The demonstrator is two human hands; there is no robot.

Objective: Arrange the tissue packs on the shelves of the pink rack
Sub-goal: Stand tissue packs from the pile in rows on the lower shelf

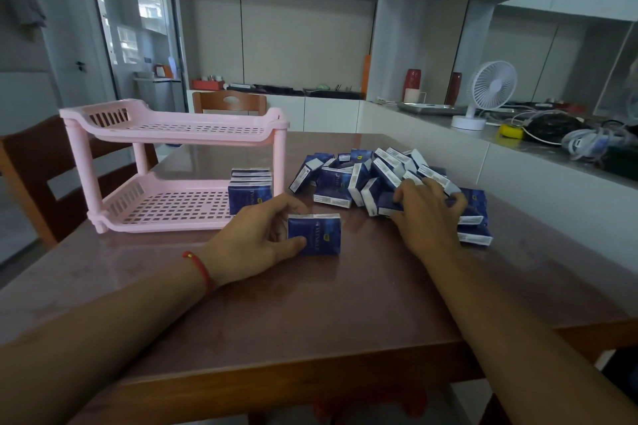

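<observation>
A pink two-shelf rack [107,127] stands on the table at the left. Several blue tissue packs [250,188] stand in a row at the right end of its lower shelf; the upper shelf holds none. My left hand [255,241] grips one blue pack [316,234] upright on the table, just in front of the rack's right corner. A loose pile of blue and white packs [362,175] lies on the table to the right. My right hand [428,214] rests on the near side of that pile, its fingers curled round a pack [388,207].
The brown glossy table [310,303] has its front edge close to me. Wooden chairs [31,165] stand at its left and far sides. A counter at the right carries a white fan [483,93], cables and a yellow tape roll [511,131].
</observation>
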